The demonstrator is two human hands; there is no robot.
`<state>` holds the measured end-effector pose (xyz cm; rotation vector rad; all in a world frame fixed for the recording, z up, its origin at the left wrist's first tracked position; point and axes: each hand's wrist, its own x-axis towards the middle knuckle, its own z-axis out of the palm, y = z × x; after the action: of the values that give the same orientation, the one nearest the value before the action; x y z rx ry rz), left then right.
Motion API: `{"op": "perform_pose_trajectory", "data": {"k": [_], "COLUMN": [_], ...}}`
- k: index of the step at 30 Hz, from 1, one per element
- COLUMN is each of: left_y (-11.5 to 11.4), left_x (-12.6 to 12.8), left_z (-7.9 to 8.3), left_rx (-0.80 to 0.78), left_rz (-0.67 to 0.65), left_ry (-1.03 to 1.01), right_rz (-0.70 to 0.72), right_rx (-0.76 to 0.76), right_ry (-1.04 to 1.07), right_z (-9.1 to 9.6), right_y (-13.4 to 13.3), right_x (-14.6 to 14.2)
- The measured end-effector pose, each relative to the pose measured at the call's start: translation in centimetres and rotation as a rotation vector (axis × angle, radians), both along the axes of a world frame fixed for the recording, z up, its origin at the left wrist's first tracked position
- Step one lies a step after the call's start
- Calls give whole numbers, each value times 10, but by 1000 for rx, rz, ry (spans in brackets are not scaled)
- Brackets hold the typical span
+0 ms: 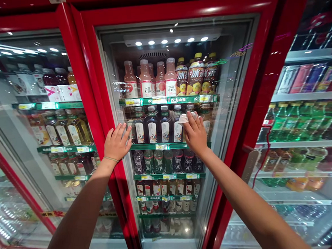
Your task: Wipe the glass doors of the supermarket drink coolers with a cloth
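My right hand (195,132) presses a white tissue or thin wipe (186,117) against the glass door (230,108) of a red-framed drinks fridge. Its fingers are bent over the cloth, partly hiding it. To the left, my left hand (117,142) lies with fingers spread, resting across the red door frame (96,106) and the edge of the glass. Nothing is in that hand; a thin band circles its wrist. Behind the glass, dark tea bottles (165,124) stand in a row at about hand height.
Pink and yellow-capped bottles (170,76) fill the top shelf, with more shelves of bottles below. A flat door handle (250,164) and a red cord (266,155) are at right. Neighbouring fridges (300,143) with drinks flank both sides.
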<state>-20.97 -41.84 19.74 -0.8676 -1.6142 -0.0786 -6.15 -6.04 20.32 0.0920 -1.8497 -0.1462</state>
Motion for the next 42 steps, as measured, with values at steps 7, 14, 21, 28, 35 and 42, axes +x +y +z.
{"op": "perform_pose_trajectory", "data": {"k": [7,14,21,28,35,42], "left_y": [1,-1,-1,-2,-2,-2], "left_x": [-1,-2,-1,-2,-2,-4], "left_z": [-1,-1,0,0,-1,-4], "left_rx": [7,0,-1,2,9,36], "left_rz": [2,-14,-9,-49,-91,-163], "left_ry": [32,5,-4,-54,-98,-38], "right_rz": [-3,92,-33,-11,124,-18], "right_rx": [-106,150,-98,-156,139,-166], "right_ry": [133,-15,108,120,-76,142], "right_z": [-6,-3,-9,-14,-25,-14], "right_y": [-14,-35,-14,-23,-75,-102], "right_x": [-11,-21,-3,-10,-34,-46]}}
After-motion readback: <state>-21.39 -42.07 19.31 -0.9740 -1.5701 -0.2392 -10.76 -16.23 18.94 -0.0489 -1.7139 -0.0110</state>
